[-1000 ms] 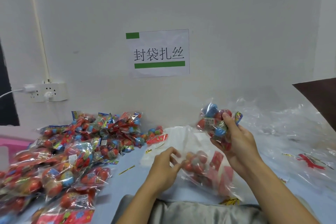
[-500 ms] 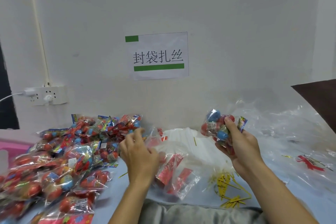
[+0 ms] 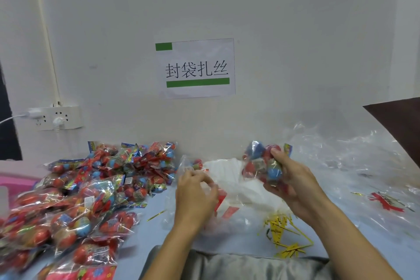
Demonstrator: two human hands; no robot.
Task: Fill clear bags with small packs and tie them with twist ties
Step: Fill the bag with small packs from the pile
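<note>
Against the white wall, on the pale blue table [image 3: 145,237], the left hand [image 3: 196,191] has shifted right since half a second ago, fingers curled, pinching a clear bag [image 3: 223,206] with red print. The right hand [image 3: 289,181] stays raised, gripping a bunch of small packs [image 3: 261,164]. Gold twist ties [image 3: 283,237] lie below it; filled bags [image 3: 75,195] are heaped at left.

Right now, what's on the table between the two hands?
In the head view, a white stack of bags lies between the left hand and the right hand, under crinkly clear plastic.
</note>
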